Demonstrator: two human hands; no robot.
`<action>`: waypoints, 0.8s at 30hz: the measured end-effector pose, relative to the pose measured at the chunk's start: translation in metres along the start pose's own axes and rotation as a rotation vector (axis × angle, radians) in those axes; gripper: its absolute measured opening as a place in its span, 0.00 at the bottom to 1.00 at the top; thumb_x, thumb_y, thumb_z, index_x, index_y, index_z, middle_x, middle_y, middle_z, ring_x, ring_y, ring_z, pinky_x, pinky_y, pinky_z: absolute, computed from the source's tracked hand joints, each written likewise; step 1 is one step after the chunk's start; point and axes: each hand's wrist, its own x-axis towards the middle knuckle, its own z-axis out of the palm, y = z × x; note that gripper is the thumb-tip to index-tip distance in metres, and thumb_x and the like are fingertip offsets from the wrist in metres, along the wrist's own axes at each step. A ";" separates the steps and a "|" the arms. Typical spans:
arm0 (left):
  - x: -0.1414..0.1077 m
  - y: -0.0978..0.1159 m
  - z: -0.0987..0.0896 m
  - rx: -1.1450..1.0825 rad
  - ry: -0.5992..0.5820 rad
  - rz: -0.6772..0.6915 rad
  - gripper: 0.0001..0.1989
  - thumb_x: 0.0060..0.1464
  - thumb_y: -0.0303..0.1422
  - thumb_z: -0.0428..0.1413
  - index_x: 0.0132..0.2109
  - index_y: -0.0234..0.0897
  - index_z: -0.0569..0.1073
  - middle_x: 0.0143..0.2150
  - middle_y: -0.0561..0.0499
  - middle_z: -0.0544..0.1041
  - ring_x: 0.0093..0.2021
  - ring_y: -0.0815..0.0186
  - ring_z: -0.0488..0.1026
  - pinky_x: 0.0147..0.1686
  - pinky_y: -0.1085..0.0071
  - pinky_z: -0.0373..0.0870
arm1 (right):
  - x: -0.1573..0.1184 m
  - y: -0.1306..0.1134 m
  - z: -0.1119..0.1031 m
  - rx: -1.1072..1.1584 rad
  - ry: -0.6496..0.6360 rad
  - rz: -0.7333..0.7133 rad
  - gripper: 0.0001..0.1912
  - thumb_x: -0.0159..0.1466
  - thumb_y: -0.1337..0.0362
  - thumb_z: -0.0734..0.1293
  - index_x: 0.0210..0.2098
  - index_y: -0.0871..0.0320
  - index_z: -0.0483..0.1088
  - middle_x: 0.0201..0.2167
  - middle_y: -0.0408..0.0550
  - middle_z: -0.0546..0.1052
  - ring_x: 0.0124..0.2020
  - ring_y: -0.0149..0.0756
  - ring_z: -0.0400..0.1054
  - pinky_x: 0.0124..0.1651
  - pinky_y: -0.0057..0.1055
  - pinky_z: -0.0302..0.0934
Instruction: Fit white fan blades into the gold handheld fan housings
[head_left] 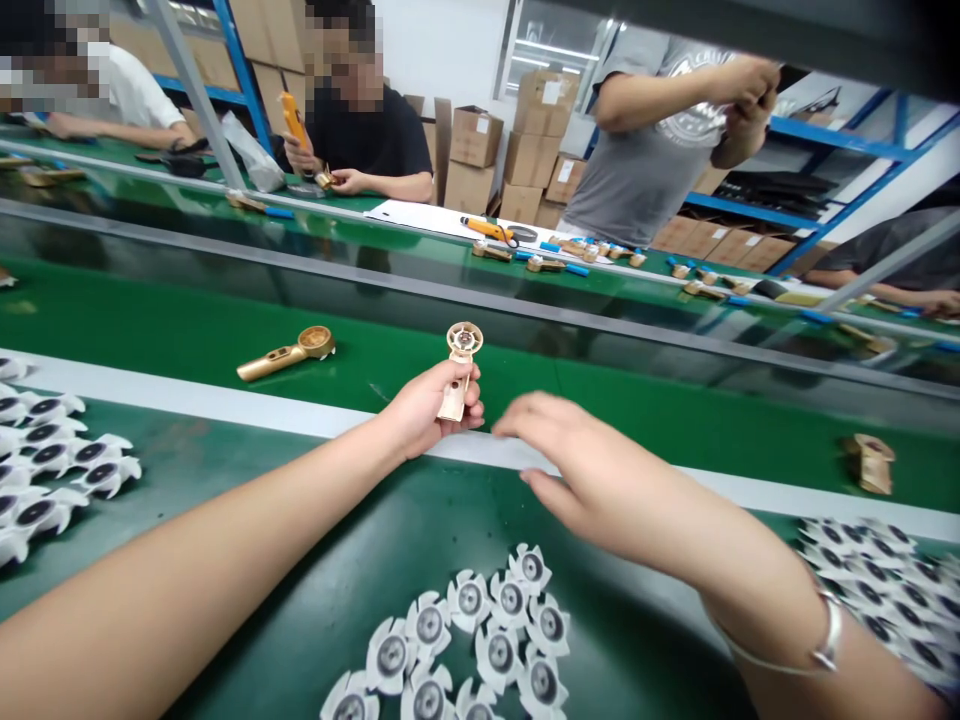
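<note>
My left grip (427,408) is clamped on a gold fan housing (459,375)! Right grip (577,465) open, empty, just beside it, above white fan rotors (469,603) on the green table (637,640).

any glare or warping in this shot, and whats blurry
In the head view, the wide lens bows the green conveyor belt and leans the blue shelving; glare streaks the clear panel beyond the belt; a dark out-of-focus bar cuts across the top right corner; the left hand and the gold part it holds look sharp.
</note>
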 end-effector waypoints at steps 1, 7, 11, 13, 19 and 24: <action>0.001 0.000 -0.001 0.006 0.005 0.002 0.07 0.54 0.37 0.54 0.35 0.37 0.68 0.22 0.57 0.67 0.23 0.70 0.69 0.28 0.73 0.71 | -0.004 0.000 -0.001 -0.011 -0.147 0.057 0.21 0.55 0.79 0.62 0.45 0.55 0.73 0.43 0.50 0.74 0.44 0.44 0.68 0.47 0.38 0.64; 0.000 0.000 -0.001 0.060 0.024 0.019 0.07 0.54 0.37 0.53 0.36 0.37 0.68 0.23 0.56 0.67 0.23 0.70 0.68 0.28 0.72 0.71 | -0.002 -0.011 0.008 -0.053 -0.601 0.187 0.11 0.53 0.76 0.63 0.30 0.56 0.74 0.29 0.44 0.76 0.28 0.33 0.66 0.28 0.25 0.54; -0.002 -0.002 0.001 0.131 0.021 0.038 0.08 0.54 0.38 0.54 0.37 0.37 0.68 0.23 0.56 0.68 0.23 0.69 0.68 0.28 0.71 0.71 | 0.002 -0.013 0.011 -0.074 -0.597 0.158 0.07 0.54 0.74 0.63 0.25 0.57 0.69 0.25 0.42 0.73 0.22 0.29 0.58 0.24 0.25 0.48; -0.002 -0.004 0.002 0.169 0.019 0.052 0.09 0.55 0.38 0.54 0.37 0.37 0.68 0.23 0.56 0.68 0.23 0.69 0.68 0.28 0.71 0.72 | 0.002 -0.009 0.011 -0.030 -0.585 0.146 0.06 0.54 0.73 0.63 0.22 0.58 0.67 0.23 0.40 0.71 0.21 0.28 0.56 0.24 0.25 0.48; -0.001 -0.008 0.002 0.260 0.007 0.077 0.08 0.56 0.37 0.53 0.38 0.37 0.68 0.23 0.56 0.69 0.23 0.69 0.68 0.28 0.70 0.71 | 0.001 0.007 0.000 0.059 -0.379 0.180 0.05 0.51 0.72 0.61 0.21 0.57 0.62 0.18 0.38 0.66 0.20 0.28 0.54 0.21 0.25 0.45; -0.001 -0.009 0.003 0.317 0.002 0.089 0.08 0.57 0.37 0.52 0.38 0.37 0.68 0.23 0.55 0.69 0.22 0.69 0.70 0.26 0.72 0.68 | 0.007 0.010 -0.012 0.302 -0.311 0.270 0.04 0.54 0.70 0.62 0.24 0.57 0.64 0.20 0.37 0.69 0.22 0.28 0.57 0.22 0.24 0.49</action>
